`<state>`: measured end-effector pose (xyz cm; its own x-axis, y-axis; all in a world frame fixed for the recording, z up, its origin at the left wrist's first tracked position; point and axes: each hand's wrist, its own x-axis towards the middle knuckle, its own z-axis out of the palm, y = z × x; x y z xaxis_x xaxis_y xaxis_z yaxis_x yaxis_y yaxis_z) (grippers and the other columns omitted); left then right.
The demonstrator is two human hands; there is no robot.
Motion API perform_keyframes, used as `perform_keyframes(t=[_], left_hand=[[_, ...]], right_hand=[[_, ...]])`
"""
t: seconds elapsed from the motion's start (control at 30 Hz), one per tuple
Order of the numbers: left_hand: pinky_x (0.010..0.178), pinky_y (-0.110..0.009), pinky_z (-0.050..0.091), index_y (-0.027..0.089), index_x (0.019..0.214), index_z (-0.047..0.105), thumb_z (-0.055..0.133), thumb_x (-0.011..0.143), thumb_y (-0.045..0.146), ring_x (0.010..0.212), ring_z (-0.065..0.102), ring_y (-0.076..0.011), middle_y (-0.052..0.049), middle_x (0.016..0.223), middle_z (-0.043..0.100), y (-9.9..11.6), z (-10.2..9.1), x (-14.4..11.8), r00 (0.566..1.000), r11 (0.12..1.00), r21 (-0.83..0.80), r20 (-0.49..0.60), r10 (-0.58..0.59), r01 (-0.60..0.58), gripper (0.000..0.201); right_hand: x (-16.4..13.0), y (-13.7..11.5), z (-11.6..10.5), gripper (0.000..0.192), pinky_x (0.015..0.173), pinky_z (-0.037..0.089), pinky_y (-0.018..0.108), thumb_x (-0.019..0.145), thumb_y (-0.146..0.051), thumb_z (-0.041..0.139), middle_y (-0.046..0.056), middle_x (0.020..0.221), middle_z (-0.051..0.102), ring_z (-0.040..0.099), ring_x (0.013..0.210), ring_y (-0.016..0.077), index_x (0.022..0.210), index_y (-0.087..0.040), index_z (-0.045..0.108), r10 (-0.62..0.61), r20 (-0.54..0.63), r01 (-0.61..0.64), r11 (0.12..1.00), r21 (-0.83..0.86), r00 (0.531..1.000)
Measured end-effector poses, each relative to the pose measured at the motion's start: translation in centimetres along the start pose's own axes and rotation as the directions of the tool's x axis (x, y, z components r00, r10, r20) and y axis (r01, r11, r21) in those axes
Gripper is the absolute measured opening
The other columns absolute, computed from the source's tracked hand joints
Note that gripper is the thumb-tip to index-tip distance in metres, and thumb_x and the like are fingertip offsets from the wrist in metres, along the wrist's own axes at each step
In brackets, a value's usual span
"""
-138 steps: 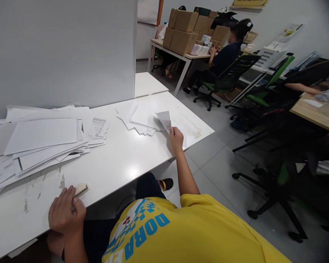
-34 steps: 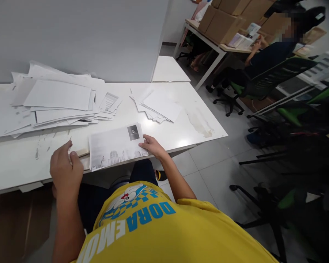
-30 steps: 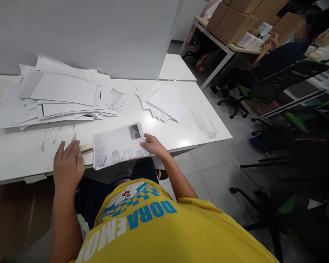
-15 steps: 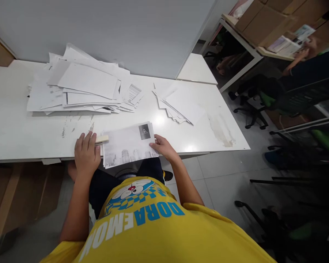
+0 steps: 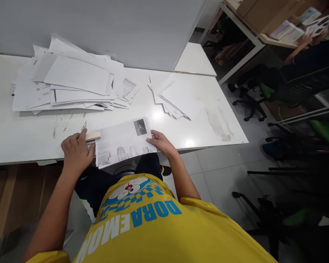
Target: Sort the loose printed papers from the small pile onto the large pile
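Note:
A thin stack of printed sheets (image 5: 120, 137) lies at the front edge of the white table, partly past it. Its top sheet bears a grey city skyline and a dark logo square. My right hand (image 5: 161, 141) pinches the stack's right edge, thumb on top. At the left end, my left hand (image 5: 78, 149) is closed around a short cream-coloured bar (image 5: 93, 136), which looks like part of a clip; a second piece shows beneath it. The bar's tip meets the stack's left edge, but how it grips the sheets is hidden.
A large untidy paper pile (image 5: 76, 80) sits at the back left of the table (image 5: 142, 95), with a smaller fan of sheets (image 5: 171, 104) right of centre. A grey partition (image 5: 98, 29) stands behind. At far right, a co-worker's hand (image 5: 314, 38) holds a printed item near cardboard boxes.
My left hand has shifted slightly left and turned, its fingers now curled round the bar instead of lying flatter. The view has moved a little. The co-worker has lifted a printed item.

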<state>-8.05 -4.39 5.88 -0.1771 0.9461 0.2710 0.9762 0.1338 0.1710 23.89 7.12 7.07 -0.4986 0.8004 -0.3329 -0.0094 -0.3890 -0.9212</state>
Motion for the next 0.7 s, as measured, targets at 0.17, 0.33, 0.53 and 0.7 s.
perform_keyframes(t=[0.17, 0.33, 0.53, 0.7], left_hand=[[0.097, -0.054, 0.035, 0.009, 0.142, 0.049, 0.049, 0.093, 0.038, 0.115, 0.045, -0.0357, -0.025, 0.123, 0.055, -1.4, -0.8, 1.8, 0.981, 0.989, 0.124, -0.163, 0.103, -0.083, 0.057], [0.074, -0.041, 0.032, 0.014, 0.122, 0.065, 0.044, 0.096, 0.032, 0.086, 0.05, -0.0261, -0.017, 0.094, 0.065, -3.0, -1.0, 3.1, 0.951, 0.958, 0.229, -0.212, 0.224, -0.174, 0.037], [0.065, -0.036, 0.027, 0.017, 0.105, 0.066, 0.046, 0.097, 0.035, 0.07, 0.048, -0.0202, -0.009, 0.074, 0.059, -3.7, -1.2, 3.1, 0.922, 0.938, 0.191, -0.208, 0.327, -0.289, 0.028], [0.066, -0.036, 0.031, 0.016, 0.103, 0.065, 0.053, 0.093, 0.044, 0.071, 0.051, -0.0214, -0.011, 0.078, 0.062, -4.4, -0.2, 2.8, 0.91, 0.956, 0.17, -0.305, 0.28, -0.237, 0.032]], right_hand=[[0.2, -0.6, 0.5, 0.041, 0.067, 0.053, 0.028, 0.06, -0.036, 0.087, 0.002, 0.078, 0.07, 0.063, 0.073, 0.017, 0.092, -0.02, 0.067, 0.027, 0.031, -0.032, 0.987, 0.155, 0.999], [-0.3, -1.0, 0.9, 0.044, 0.071, 0.054, 0.03, 0.063, -0.036, 0.085, 0.004, 0.084, 0.072, 0.066, 0.079, 0.0195, 0.1, -0.019, 0.069, 0.031, 0.063, -0.042, 0.982, 0.185, 0.998], [-0.1, -0.3, 0.7, 0.052, 0.08, 0.055, 0.033, 0.065, -0.034, 0.086, 0.003, 0.089, 0.07, 0.066, 0.089, 0.0208, 0.111, -0.02, 0.067, 0.051, -0.076, -0.043, 0.994, 0.105, 0.996], [0.5, -0.4, 1.0, 0.051, 0.073, 0.054, 0.032, 0.066, -0.038, 0.085, 0.001, 0.079, 0.065, 0.062, 0.08, 0.0194, 0.11, -0.021, 0.067, -0.017, -0.066, 0.019, 1.0, 0.019, 0.998]])
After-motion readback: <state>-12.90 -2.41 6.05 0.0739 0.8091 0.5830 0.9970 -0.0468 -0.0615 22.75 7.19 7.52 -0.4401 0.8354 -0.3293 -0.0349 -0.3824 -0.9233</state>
